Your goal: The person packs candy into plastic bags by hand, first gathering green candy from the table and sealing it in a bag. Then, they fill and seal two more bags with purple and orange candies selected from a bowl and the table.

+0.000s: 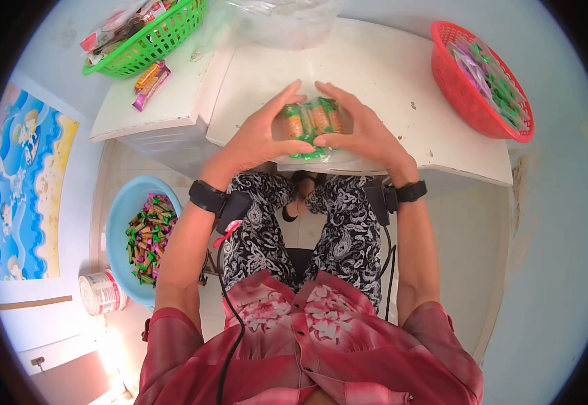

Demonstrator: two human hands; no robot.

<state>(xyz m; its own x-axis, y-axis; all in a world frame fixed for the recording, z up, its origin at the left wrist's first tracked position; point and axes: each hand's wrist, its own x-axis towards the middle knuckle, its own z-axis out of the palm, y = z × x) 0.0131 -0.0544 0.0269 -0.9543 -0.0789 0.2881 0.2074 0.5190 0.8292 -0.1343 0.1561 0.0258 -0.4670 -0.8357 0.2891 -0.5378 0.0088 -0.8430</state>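
A clear plastic bag of green-and-orange wrapped sweets [313, 123] is at the front edge of the white table, between my two hands. My left hand [264, 133] curves round its left side, with the thumb along the lower front and the fingers at the upper left. From the right, my right hand [365, 129] grips the same bag, its thumb pressed on the lower right and its fingertips over the top corner. Several wrapped pieces show side by side through the plastic. The underside of the bag is hidden.
A red basket [479, 81] with filled bags stands at the right, a green basket [148, 40] at the back left. Purple packets [150, 84] lie beside it. Clear plastic bags [284, 20] are at the back. A blue tub [119, 223] of wrapped sweets and a white bucket [102, 292] stand lower left.
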